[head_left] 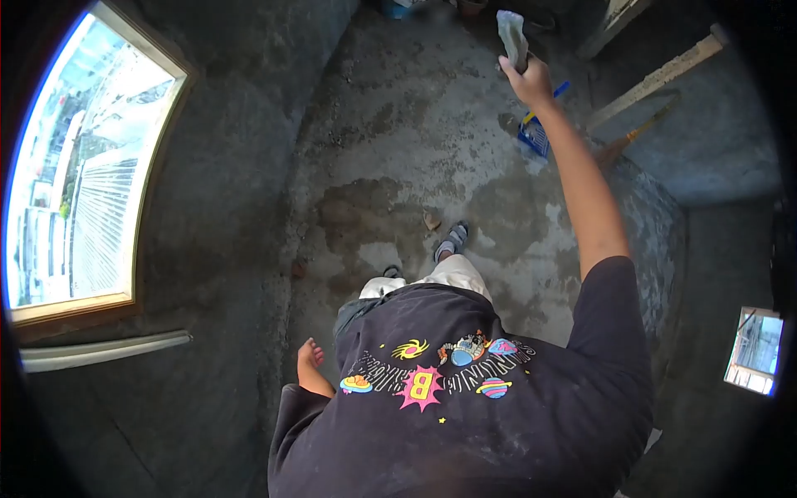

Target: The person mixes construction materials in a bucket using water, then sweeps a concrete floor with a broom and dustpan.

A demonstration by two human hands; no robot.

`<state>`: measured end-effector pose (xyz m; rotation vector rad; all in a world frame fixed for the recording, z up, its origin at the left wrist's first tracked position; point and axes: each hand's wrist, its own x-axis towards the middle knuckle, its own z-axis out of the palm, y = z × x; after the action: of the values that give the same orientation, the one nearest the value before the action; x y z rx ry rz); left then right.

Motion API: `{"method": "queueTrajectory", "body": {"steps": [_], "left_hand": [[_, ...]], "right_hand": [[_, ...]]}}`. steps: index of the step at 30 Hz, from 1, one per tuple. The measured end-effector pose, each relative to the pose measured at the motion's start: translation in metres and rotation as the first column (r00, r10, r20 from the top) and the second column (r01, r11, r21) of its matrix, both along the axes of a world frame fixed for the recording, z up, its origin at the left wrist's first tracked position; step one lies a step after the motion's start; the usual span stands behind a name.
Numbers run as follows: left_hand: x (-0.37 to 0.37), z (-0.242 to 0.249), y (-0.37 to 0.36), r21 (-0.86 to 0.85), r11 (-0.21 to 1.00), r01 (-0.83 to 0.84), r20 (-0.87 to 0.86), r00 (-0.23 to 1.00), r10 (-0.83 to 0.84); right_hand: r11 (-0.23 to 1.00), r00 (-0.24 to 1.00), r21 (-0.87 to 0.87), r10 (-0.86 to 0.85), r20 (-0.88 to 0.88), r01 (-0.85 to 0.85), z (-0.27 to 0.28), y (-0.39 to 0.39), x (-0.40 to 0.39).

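My right hand [528, 80] is stretched far forward, its fingers wrapped round a long grey object with a pale, whitish tip [513, 37]. Its exact kind is not clear from here. Below that hand, on the floor, lies a blue dustpan [533, 137] with a yellow and blue handle. My left hand [311, 354] hangs low beside my body, its fingers loosely bent and a little apart. Nothing shows in it.
The concrete floor [398, 116] has dark damp patches and a small brown lump [431, 220] near my feet. A broom [635, 137] and a wooden beam [656, 79] lean at the right. A window [83, 183] opens the left wall, above a white tube [108, 350].
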<state>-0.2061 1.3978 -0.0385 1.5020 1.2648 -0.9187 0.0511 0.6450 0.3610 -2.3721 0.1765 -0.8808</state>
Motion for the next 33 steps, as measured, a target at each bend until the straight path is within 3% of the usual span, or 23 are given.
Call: {"method": "queueTrajectory", "body": {"steps": [1, 3, 4, 5, 6, 8, 10, 12, 14, 15, 16, 18, 21, 28, 31, 33], "left_hand": [[-0.009, -0.004, 0.008, 0.001, 0.999, 0.034, -0.074, 0.997, -0.034], [-0.019, -0.005, 0.014, -0.02, 0.998, 0.052, -0.106, 0.993, -0.054], [-0.022, -0.006, 0.017, -0.041, 0.997, 0.061, -0.133, 0.989, -0.066], [-0.022, -0.009, 0.018, -0.063, 0.997, 0.038, -0.116, 0.992, -0.045], [-0.022, -0.011, 0.019, -0.066, 0.997, 0.036, -0.116, 0.992, -0.043], [-0.015, -0.017, 0.014, -0.123, 0.992, -0.031, 0.023, 0.999, 0.035], [-0.008, -0.007, 0.004, -0.12, 0.992, -0.038, 0.085, 0.995, 0.048], [-0.007, -0.008, 0.0, -0.131, 0.989, -0.075, 0.115, 0.989, 0.09], [-0.023, -0.008, 0.0, -0.139, 0.985, -0.104, 0.143, 0.982, 0.124], [-0.029, -0.008, -0.001, -0.136, 0.986, -0.097, 0.128, 0.985, 0.115], [-0.033, -0.008, -0.002, -0.132, 0.987, -0.087, 0.114, 0.988, 0.102], [-0.052, -0.011, -0.001, -0.128, 0.988, -0.092, 0.084, 0.991, 0.103], [-0.087, -0.016, 0.003, -0.13, 0.988, -0.08, 0.046, 0.995, 0.087], [-0.123, -0.011, 0.015, -0.158, 0.986, -0.055, -0.081, 0.996, 0.043], [-0.119, 0.0, 0.015, -0.099, 0.995, -0.033, -0.03, 0.999, 0.03], [-0.113, 0.006, 0.015, -0.06, 0.998, 0.027, 0.03, 0.999, -0.025]], "right_hand": [[1.0, 1.0, 0.0, -0.008, -0.005, 0.008, -0.001, 0.011, 0.0], [0.995, 0.962, -0.023, -0.087, 0.258, 0.097, -0.005, 0.03, 0.003], [0.995, 0.962, -0.025, -0.09, 0.257, 0.1, -0.007, 0.042, 0.003], [0.958, 0.97, 0.286, -0.098, 0.221, 0.032, -0.009, 0.055, 0.003], [0.822, 0.979, 0.569, -0.09, 0.185, -0.032, -0.008, 0.067, 0.003], [0.812, 0.978, 0.578, -0.047, 0.205, -0.082, -0.003, 0.081, 0.005], [0.698, 0.987, 0.699, 0.137, 0.079, -0.153, 0.002, 0.088, 0.004], [0.706, 0.976, 0.686, 0.216, 0.028, -0.176, 0.011, 0.097, 0.006], [0.82, 0.945, 0.54, 0.303, -0.125, -0.191, 0.017, 0.091, 0.006], [0.916, 0.937, 0.374, 0.25, -0.243, -0.148, 0.02, 0.086, 0.009], [0.916, 0.936, 0.37, 0.257, -0.24, -0.157, 0.022, 0.08, 0.009], [0.997, 0.968, -0.04, 0.054, -0.243, -0.066, 0.029, 0.078, 0.003], [0.995, 0.991, -0.062, 0.068, -0.116, -0.076, 0.036, 0.073, -0.018], [0.997, 0.995, -0.04, -0.063, -0.08, 0.06, 0.033, 0.038, -0.093], [0.992, 0.972, 0.012, -0.118, -0.205, 0.123, 0.032, 0.024, -0.138], [0.978, 0.959, -0.133, -0.185, -0.215, 0.159, 0.028, 0.017, -0.169]]}}
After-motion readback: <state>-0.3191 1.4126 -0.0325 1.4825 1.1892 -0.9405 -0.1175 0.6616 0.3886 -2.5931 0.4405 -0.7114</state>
